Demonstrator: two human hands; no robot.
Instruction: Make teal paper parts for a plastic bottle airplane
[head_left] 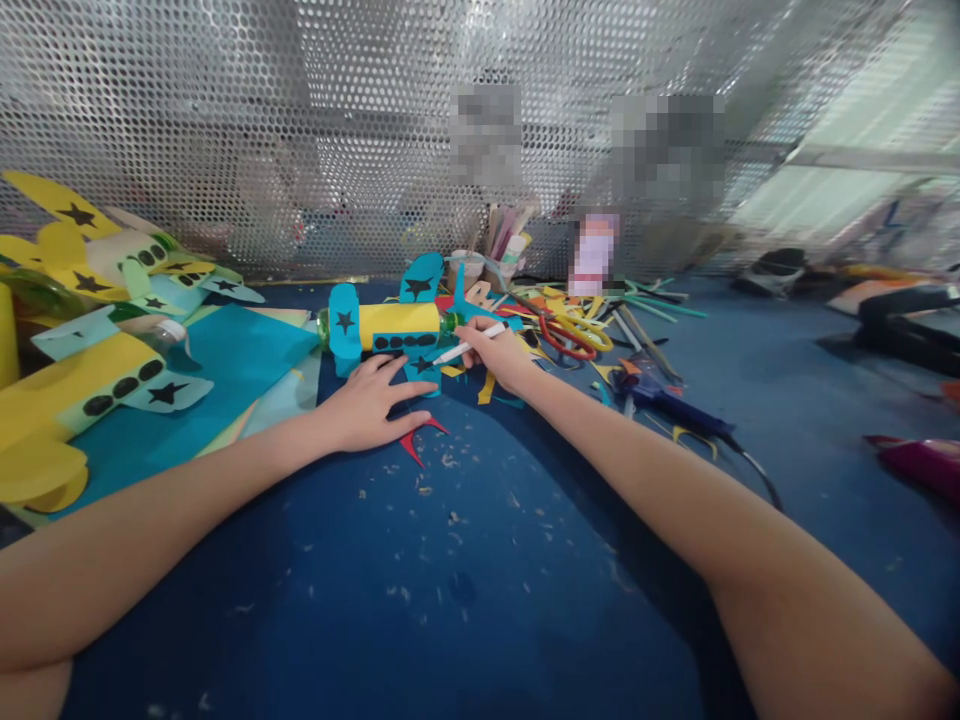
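A toy airplane (397, 322) made from a green bottle wrapped in yellow paper lies on the blue table, with blue paper wings and black stars and window dots. My left hand (379, 402) rests spread out, its fingertips at the near wing's edge. In my right hand (495, 350) is a white marker (471, 343), its tip at the black star (422, 364) on the near wing. Red paper scraps (417, 440) lie just beside my left thumb.
More paper airplanes (112, 375) and blue paper sheets (225, 355) lie at left. Scissors (574, 335), paper scraps and a blue glue gun (667, 400) with its cord are at right. Cups of brushes (506, 255) stand behind, before a perforated metal wall (375, 130).
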